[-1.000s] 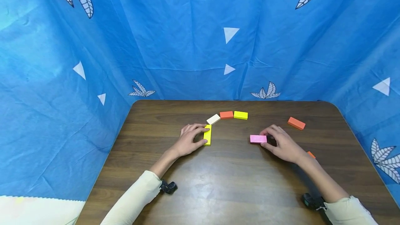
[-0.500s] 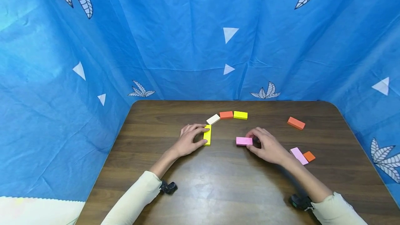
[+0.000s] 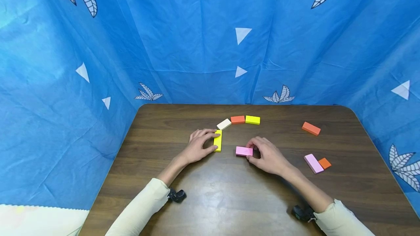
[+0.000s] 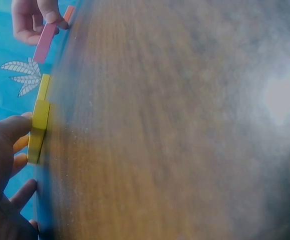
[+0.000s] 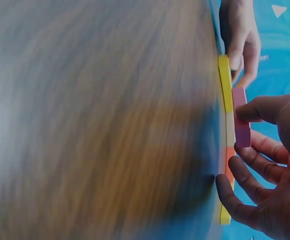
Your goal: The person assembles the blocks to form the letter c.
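My left hand (image 3: 200, 146) holds a yellow block (image 3: 217, 141) by its left side, thumb near the close end and fingertips near the far end; the block lies flat on the table. Between thumb and fingers my right hand (image 3: 269, 156) pinches the right end of a pink block (image 3: 243, 151), a short way right of the yellow one. In the right wrist view the pink block (image 5: 242, 117) appears raised off the table. From the yellow block's far end a curved row runs back and right: a white block (image 3: 224, 124), a red block (image 3: 237, 120) and a second yellow block (image 3: 252, 120).
At the right lie a light pink block (image 3: 313, 163) touching an orange block (image 3: 325, 163), and further back an orange-red block (image 3: 311, 128). A wooden table (image 3: 210, 199) carries everything. Blue patterned cloth (image 3: 203, 39) hangs behind and at both sides.
My right hand has carried the pink block left, nearer the held yellow block. The light pink block by the orange one has come out from behind my right arm. My left hand stays in place.
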`<state>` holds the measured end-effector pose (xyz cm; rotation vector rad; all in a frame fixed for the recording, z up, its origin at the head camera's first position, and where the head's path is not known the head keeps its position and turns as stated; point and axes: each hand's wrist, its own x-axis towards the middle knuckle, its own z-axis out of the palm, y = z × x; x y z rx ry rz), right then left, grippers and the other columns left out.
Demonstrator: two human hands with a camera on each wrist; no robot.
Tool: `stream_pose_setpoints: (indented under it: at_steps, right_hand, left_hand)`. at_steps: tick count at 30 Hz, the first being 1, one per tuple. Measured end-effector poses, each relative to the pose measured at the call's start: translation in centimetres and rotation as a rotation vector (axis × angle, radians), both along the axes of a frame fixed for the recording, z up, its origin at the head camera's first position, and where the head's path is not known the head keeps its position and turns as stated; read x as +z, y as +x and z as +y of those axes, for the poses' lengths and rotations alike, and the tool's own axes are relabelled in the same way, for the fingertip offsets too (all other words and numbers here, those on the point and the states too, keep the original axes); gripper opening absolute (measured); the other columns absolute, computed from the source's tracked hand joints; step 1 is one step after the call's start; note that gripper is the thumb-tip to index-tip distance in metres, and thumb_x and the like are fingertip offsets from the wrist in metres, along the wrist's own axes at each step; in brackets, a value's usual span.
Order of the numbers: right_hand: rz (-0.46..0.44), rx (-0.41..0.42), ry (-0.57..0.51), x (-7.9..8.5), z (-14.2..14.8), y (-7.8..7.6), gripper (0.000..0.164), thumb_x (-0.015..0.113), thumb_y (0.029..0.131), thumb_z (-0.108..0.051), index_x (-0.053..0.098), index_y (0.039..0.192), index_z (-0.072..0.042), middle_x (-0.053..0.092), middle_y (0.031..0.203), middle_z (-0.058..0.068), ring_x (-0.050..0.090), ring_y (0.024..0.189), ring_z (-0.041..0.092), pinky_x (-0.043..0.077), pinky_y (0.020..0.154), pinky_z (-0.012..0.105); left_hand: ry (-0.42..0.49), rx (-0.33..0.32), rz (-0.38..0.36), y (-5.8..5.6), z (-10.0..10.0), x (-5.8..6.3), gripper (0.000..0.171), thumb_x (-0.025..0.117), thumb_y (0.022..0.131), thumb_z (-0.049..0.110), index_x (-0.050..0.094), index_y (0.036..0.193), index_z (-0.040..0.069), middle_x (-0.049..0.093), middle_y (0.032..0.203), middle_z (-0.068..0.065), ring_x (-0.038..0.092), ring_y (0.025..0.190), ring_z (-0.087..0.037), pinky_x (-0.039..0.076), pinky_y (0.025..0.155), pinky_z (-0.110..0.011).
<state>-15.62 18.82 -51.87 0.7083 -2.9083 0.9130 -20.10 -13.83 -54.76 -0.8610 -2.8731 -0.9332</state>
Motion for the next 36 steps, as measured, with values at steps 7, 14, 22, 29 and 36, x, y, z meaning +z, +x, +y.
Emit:
stream_pose_setpoints:
  at_steps: [7,14,22,29,36]
  right_hand:
    - [-0.013,-0.001,0.022,-0.1,-2.1,0.4,0.029,0.087,0.087,-0.023,0.070,0.110,-0.019,0.067,0.103,-0.007,0.057,0.099,0.014,0.053,0.089,0.040]
    - [-0.049,0.014,0.040,0.1,-3.7,0.6,0.029,0.086,0.089,-0.025,0.069,0.112,-0.019,0.067,0.105,-0.006,0.056,0.100,0.015,0.053,0.091,0.039]
    - [-0.038,0.045,0.037,0.0,-5.1,0.6,0.029,0.087,0.088,-0.025,0.070,0.110,-0.018,0.067,0.105,-0.006,0.055,0.098,0.013,0.052,0.088,0.037]
    - [-0.035,0.045,0.056,-0.1,-6.0,0.7,0.030,0.089,0.086,-0.029,0.069,0.107,-0.019,0.064,0.099,-0.008,0.053,0.094,0.011,0.049,0.083,0.031]
    - [-0.020,0.072,0.056,-0.5,-6.6,1.0,0.038,0.093,0.083,-0.040,0.068,0.105,-0.020,0.064,0.088,-0.006,0.049,0.089,0.010,0.043,0.078,0.027]
  left_hand:
    - [-0.014,-0.003,-0.008,-0.1,0.0,0.0,0.049,0.074,0.102,0.037,0.065,0.148,0.022,0.057,0.160,-0.002,0.049,0.152,-0.029,0.018,0.129,-0.072]
    - [-0.012,-0.007,-0.004,0.0,-0.1,0.0,0.049,0.074,0.102,0.036,0.066,0.147,0.022,0.057,0.160,-0.002,0.049,0.152,-0.029,0.018,0.129,-0.072]
    - [0.002,-0.005,0.001,-0.2,-0.2,0.1,0.048,0.075,0.101,0.035,0.066,0.147,0.023,0.058,0.159,-0.002,0.049,0.152,-0.029,0.018,0.129,-0.072]
    - [0.010,-0.007,-0.004,-0.2,-0.1,0.2,0.049,0.074,0.102,0.035,0.065,0.148,0.022,0.058,0.159,-0.002,0.049,0.152,-0.029,0.017,0.129,-0.073]
    - [0.022,-0.005,0.011,-0.1,-0.1,0.2,0.048,0.076,0.100,0.033,0.067,0.146,0.022,0.059,0.158,-0.002,0.049,0.151,-0.030,0.019,0.128,-0.073]
